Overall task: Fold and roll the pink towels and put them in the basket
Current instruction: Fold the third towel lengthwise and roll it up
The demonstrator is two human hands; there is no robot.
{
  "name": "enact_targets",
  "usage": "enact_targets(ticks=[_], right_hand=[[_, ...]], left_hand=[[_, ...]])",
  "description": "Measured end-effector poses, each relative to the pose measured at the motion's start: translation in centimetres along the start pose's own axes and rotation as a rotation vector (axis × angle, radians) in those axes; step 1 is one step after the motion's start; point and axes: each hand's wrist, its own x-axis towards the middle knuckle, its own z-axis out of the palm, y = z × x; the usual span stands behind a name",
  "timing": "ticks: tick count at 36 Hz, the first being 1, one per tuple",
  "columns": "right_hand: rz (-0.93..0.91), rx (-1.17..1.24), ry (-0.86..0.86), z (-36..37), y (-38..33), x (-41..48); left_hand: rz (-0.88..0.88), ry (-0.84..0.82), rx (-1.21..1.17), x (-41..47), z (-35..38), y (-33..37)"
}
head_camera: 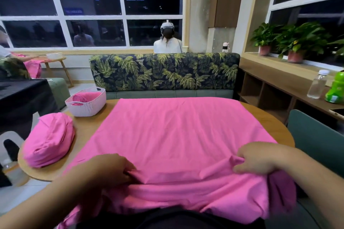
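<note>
Pinching left hand (109,169): your fingers curl into the near edge of the pink towel (176,135).
Right hand (260,160): you pinch a raised fold there.
Towel position: spread over the table (87,128), beyond both grips.

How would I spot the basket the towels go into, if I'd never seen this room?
Start at the round wooden table in front of the palm-print sofa. At its far left edge, beyond the pink bundle, stands the basket. Unlike the cloth around it, it is pale and rigid, with perforated sides and a rolled pink towel inside.
</note>
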Motion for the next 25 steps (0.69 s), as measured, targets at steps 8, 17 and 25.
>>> enact_targets(ticks=[8, 17, 25], right_hand=[[-0.081, 0.417, 0.501, -7.5, 6.5, 3.2], [0.169, 0.483, 0.650, -7.5, 9.0, 17.2], [0.190, 0.389, 0.534, -1.3, 10.7, 24.0]], left_hand=[[-0.030, 0.501, -0.257, 2.7, -9.7, -7.9], [-0.259, 0.422, -0.182, 12.6, -11.3, -13.9], [-0.294, 0.141, -0.359, 17.2, -6.0, -16.7]])
